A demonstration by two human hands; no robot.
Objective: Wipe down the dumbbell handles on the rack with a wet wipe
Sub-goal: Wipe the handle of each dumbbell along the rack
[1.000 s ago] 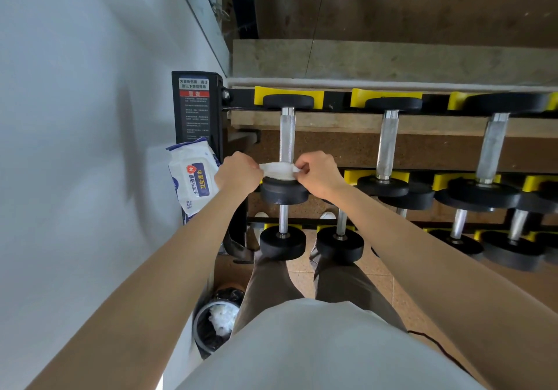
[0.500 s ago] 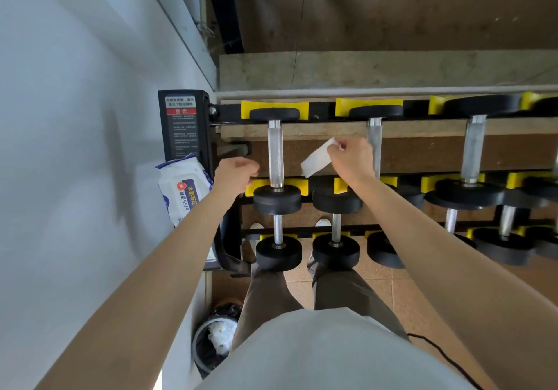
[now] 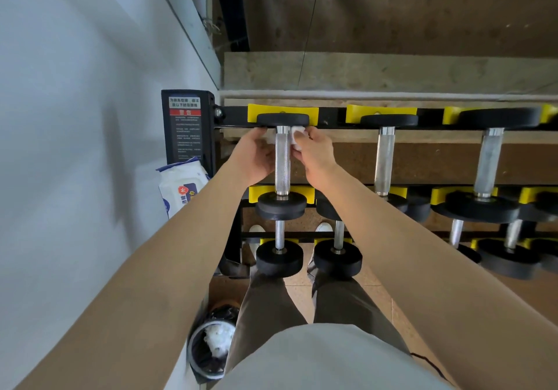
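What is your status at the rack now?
Right hand pinches wet wipe at far end of leftmost top dumbbell handle. Left hand beside handle, grip unclear. Nothing blocking.

The black label (image 3: 187, 130) on the rack post reads "警告" on red; print on the wipes pack (image 3: 181, 187) is unclear.

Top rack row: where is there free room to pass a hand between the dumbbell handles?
Free: the gap between the second handle and the third handle. Crowded: the leftmost handle, with the left hand, right hand and wipe at it.
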